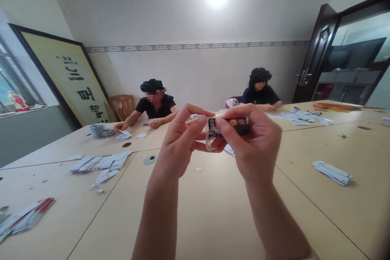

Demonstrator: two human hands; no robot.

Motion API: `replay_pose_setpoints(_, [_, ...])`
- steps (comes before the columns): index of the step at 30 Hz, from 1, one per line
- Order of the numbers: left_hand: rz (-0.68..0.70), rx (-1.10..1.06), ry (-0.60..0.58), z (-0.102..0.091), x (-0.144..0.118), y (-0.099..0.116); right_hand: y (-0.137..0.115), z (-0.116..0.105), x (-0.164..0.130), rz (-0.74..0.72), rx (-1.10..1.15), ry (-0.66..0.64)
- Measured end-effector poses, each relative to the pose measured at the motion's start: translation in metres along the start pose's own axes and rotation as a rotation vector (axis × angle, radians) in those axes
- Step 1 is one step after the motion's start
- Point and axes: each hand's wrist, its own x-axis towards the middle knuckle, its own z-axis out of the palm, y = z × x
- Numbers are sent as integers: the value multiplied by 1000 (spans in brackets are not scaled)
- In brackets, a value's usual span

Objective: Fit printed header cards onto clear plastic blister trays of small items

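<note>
A light, even pinch would likely serve best here: the thumb of the right hand [258, 140] flat across the packet [243, 125] so it does not crease, the left hand [180, 140] steadying the clear film [208, 140] without tearing it. The packet is held up over the worktop [207, 215], short of its far edge, the right hand's fingers pinching it, the left hand's pressed together on the film. It looks small, oblong and black, with white lettering and an orange print.

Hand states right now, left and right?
Left hand: closed, fingers at the clear plastic by the packet's left end.
Right hand: closed, holding the black printed packet, thumb on its face.
</note>
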Motion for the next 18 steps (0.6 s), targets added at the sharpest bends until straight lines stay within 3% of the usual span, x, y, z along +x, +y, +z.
replay_pose_setpoints(18, [29, 9, -18, 1, 3, -1, 0, 3, -1, -30, 5, 22])
